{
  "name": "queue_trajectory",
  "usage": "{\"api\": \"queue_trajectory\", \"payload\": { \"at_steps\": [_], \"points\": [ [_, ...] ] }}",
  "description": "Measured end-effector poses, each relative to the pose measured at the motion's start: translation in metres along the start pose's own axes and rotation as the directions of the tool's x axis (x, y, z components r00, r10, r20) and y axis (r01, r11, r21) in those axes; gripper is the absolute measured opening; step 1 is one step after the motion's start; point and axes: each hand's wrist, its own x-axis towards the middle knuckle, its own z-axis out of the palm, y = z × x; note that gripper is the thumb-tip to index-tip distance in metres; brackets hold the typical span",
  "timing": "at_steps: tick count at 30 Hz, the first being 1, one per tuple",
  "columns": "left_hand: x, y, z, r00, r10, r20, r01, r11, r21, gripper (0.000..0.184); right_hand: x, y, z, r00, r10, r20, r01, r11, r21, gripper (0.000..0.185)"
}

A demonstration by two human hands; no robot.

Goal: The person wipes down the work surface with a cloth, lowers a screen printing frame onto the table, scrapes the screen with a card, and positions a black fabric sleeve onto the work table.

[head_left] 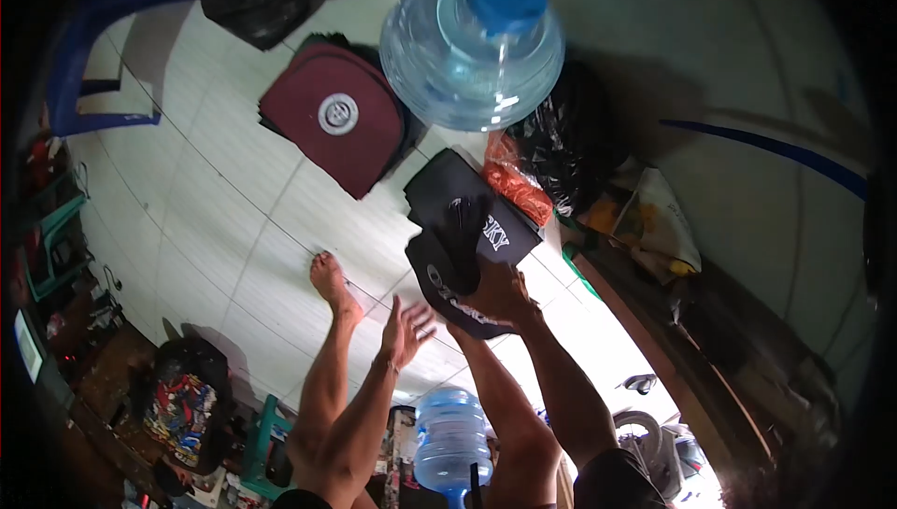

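Note:
My right hand [503, 296] grips a black, flat printed piece [432, 271] that looks like cut fabric with white lettering. This piece is tilted and overlaps a stack of similar black pieces [453, 182], whose top shows white letters ending in "SKY". My fingers partly hide the lettering. To the left, my left hand [407, 332] is open, its fingers apart and holding nothing, close to the black piece's lower edge. A maroon stack [313, 126] with a round white emblem lies on the tiled floor further forward.
A large clear water bottle [458, 61] with a blue cap stands ahead. Beside it are a black plastic bag [561, 154] and an orange-red packet [519, 187]. Another water bottle [450, 439] is between my legs. A blue plastic chair [70, 61] stands far left; a wooden bench [645, 322] runs along the right.

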Motion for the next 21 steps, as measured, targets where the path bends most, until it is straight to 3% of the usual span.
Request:
{"api": "queue_trajectory", "payload": {
  "at_steps": [2,4,6,8,9,10,11,13,14,16,17,20,21],
  "points": [
    [-0.042,0.000,-0.016,0.998,-0.052,0.022,0.050,0.994,0.095,0.086,-0.038,-0.012,0.008,0.993,-0.082,-0.080,0.070,0.987,-0.142,0.068],
    [-0.083,0.003,-0.021,0.988,-0.150,0.037,0.145,0.983,0.109,0.083,-0.086,-0.056,-0.008,0.991,-0.123,-0.057,0.084,0.886,-0.456,0.058],
    [-0.127,0.013,-0.020,0.932,-0.284,0.224,0.273,0.959,0.079,0.090,-0.130,-0.072,-0.005,0.971,-0.231,0.057,0.235,0.900,-0.367,0.037],
    [-0.159,0.016,-0.021,0.832,-0.357,0.426,0.415,0.908,-0.050,0.088,-0.182,-0.113,-0.016,0.958,-0.270,0.097,0.282,0.821,-0.496,0.021],
    [-0.182,0.020,-0.007,0.856,-0.285,0.431,0.272,0.958,0.093,0.084,-0.215,-0.129,-0.018,0.913,-0.401,0.075,0.371,0.741,-0.560,0.019],
    [-0.194,0.011,-0.009,0.647,-0.067,0.760,0.473,0.816,-0.331,0.074,-0.239,-0.143,-0.027,0.848,-0.527,0.049,0.434,0.639,-0.635,0.017],
    [-0.205,0.009,-0.015,0.627,-0.074,0.775,0.412,0.876,-0.251,0.072,-0.264,-0.158,-0.035,0.849,-0.529,0.017,0.411,0.638,-0.651,0.017],
    [-0.253,0.030,0.009,0.648,-0.129,0.751,0.260,0.964,-0.059,0.068,-0.324,-0.183,-0.043,0.632,-0.772,-0.069,0.432,0.424,-0.796,0.018],
    [-0.279,0.045,0.025,0.654,-0.144,0.743,0.168,0.985,0.042,0.066,-0.355,-0.202,-0.057,0.642,-0.763,-0.083,0.414,0.435,-0.799,0.018],
    [-0.326,0.075,0.061,0.635,-0.189,0.749,0.021,0.974,0.228,0.062,-0.404,-0.236,-0.096,0.358,-0.932,-0.061,0.352,0.195,-0.915,0.018],
    [-0.353,0.088,0.077,0.630,-0.206,0.749,-0.064,0.947,0.314,0.060,-0.423,-0.241,-0.102,0.296,-0.945,-0.137,0.391,0.251,-0.885,0.017],
    [-0.427,0.112,0.120,0.607,-0.312,0.731,-0.264,0.789,0.555,0.055,-0.481,-0.256,-0.118,0.239,-0.954,-0.181,0.386,0.265,-0.884,0.017],
    [-0.451,0.116,0.128,0.604,-0.365,0.708,-0.307,0.714,0.629,0.053,-0.493,-0.257,-0.116,0.204,-0.956,-0.212,0.349,0.273,-0.896,0.008]
  ]
}}
